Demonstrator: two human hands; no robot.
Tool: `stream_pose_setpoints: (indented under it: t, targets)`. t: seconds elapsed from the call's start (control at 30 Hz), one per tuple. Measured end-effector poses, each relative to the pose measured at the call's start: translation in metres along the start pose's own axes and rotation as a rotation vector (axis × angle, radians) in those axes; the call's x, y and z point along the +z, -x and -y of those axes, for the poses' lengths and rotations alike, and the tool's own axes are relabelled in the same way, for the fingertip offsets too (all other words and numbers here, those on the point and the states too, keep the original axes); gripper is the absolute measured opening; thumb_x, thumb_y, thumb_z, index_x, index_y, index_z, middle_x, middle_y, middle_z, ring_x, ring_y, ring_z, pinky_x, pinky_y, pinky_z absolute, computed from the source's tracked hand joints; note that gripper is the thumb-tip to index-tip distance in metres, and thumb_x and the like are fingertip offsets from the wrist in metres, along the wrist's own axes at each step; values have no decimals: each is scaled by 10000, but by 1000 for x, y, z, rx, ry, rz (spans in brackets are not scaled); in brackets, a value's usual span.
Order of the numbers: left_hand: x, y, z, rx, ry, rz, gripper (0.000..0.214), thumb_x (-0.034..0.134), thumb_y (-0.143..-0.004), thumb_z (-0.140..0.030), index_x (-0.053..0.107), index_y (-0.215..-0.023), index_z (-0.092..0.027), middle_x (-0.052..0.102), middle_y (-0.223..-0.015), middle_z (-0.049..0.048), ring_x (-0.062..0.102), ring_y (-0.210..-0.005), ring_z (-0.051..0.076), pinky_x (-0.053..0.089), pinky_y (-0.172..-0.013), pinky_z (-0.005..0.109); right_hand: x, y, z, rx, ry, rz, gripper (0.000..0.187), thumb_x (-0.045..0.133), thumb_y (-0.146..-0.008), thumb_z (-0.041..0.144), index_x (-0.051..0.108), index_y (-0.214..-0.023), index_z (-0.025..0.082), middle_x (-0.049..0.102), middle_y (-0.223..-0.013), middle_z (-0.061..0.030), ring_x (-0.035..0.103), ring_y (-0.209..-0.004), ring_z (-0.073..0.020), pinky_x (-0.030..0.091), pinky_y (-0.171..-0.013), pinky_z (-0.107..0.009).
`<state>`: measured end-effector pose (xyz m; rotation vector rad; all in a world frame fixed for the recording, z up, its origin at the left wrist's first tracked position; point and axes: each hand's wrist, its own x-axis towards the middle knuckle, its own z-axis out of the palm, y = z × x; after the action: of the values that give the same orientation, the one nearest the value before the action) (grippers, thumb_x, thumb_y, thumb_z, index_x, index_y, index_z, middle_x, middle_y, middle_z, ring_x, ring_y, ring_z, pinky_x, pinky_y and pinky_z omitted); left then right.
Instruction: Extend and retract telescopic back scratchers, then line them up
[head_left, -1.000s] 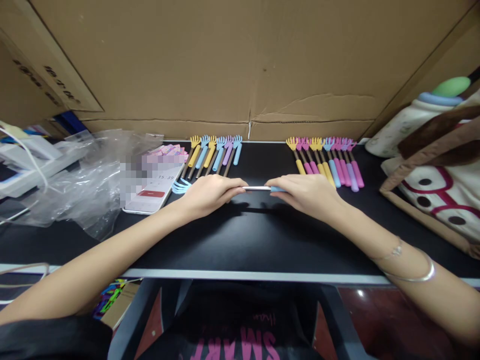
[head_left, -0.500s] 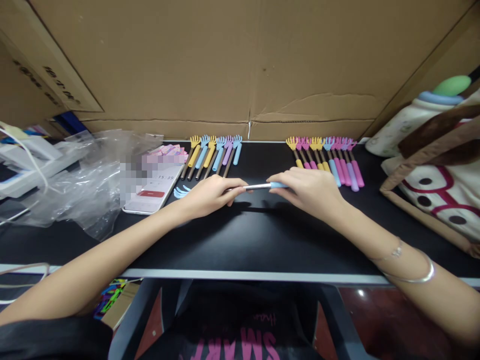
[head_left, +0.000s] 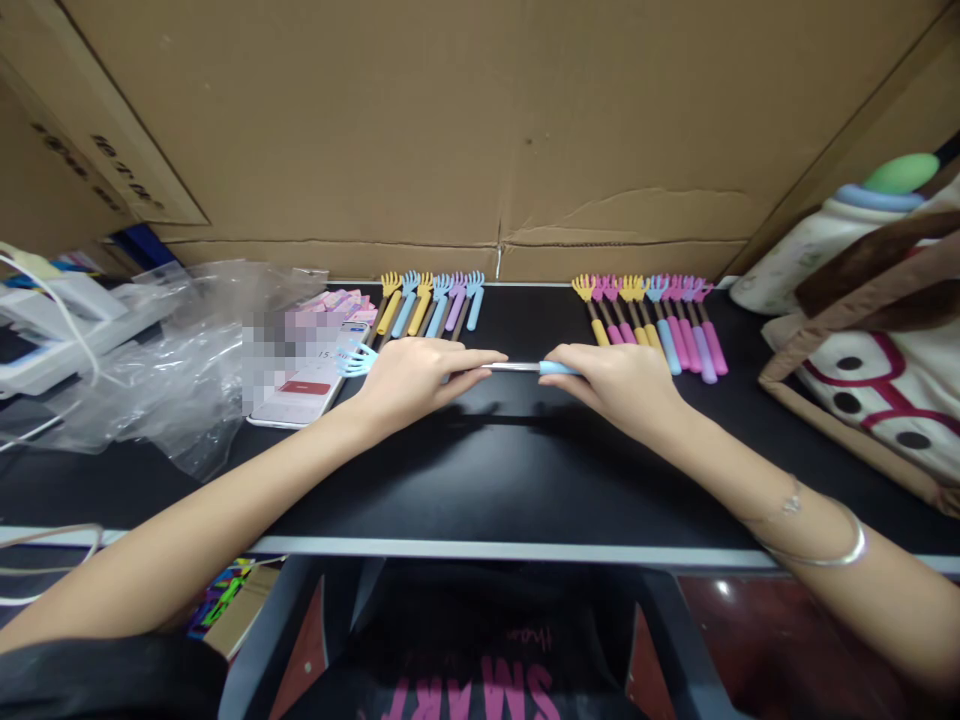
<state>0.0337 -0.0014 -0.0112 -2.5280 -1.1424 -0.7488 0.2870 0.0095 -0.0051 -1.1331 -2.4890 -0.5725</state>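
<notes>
A light blue back scratcher point(head_left: 516, 367) is stretched level between my two hands above the black table. My left hand point(head_left: 420, 385) is closed on its metal rod, and the claw-shaped head sticks out to the left of that hand. Fingers of my right hand point(head_left: 619, 385) are wrapped round the blue grip. Beyond my left hand lies a row of back scratchers point(head_left: 424, 305) in yellow, blue and purple. Behind my right hand a second row of back scratchers point(head_left: 660, 320) shows yellow, pink, blue and purple grips.
A phone point(head_left: 311, 385) lies on the left beside crumpled clear plastic bags point(head_left: 172, 360) and a white device point(head_left: 90, 330). At right stand a bottle point(head_left: 810, 245) and a cloth bag point(head_left: 885, 380). A cardboard wall point(head_left: 480, 130) closes off the back.
The back scratcher's claw head has risen and come round to the left of my left hand, over the phone's edge. My left hand has shifted slightly; both hands keep their hold.
</notes>
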Motion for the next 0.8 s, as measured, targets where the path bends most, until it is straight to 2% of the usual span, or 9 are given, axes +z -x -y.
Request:
stream_pose_setpoints:
  t: [0.27, 0.4, 0.6, 0.7, 0.8]
  targets:
    - [2, 1, 3, 126, -157, -121, 293, 442, -950, -395, 677, -1111, -324, 625, -625, -22, 550, -583, 86, 273, -485, 222, 0, -1, -1, 28, -74, 118, 525, 276, -919, 594, 644, -851, 225, 679, -664, -13, 587, -550, -141, 220, -468, -252]
    - [1, 0, 2, 186, -220, -172, 276, 456, -950, -366, 684, -1097, -318, 612, -606, -25, 536, -607, 92, 292, -503, 222, -4, -4, -1, 63, -200, 225, 435, 337, -929, 541, 647, -869, 241, 672, -671, -4, 590, -583, -143, 246, -483, -242]
    - [0, 0, 2, 258, -285, -212, 240, 494, -933, -342, 697, -1059, -315, 591, -568, -28, 508, -591, 108, 296, -503, 240, -7, -6, -1, 104, -449, 383, 348, 404, -923, 452, 628, -776, 231, 651, -669, 20, 574, -594, -117, 326, -547, -222]
    - [1, 0, 1, 226, -268, -182, 246, 486, -934, -356, 696, -1055, -311, 617, -599, -22, 527, -613, 111, 302, -509, 245, -6, -5, -1, 78, -422, 354, 341, 401, -925, 458, 637, -829, 230, 652, -706, 9, 577, -630, -129, 342, -557, -234]
    - [1, -1, -1, 185, -215, -179, 244, 479, -937, -344, 694, -1040, -294, 636, -638, -21, 544, -637, 106, 308, -516, 242, -13, -6, -2, 11, -325, 177, 307, 426, -922, 431, 638, -953, 211, 669, -854, -42, 596, -792, -168, 391, -622, -259]
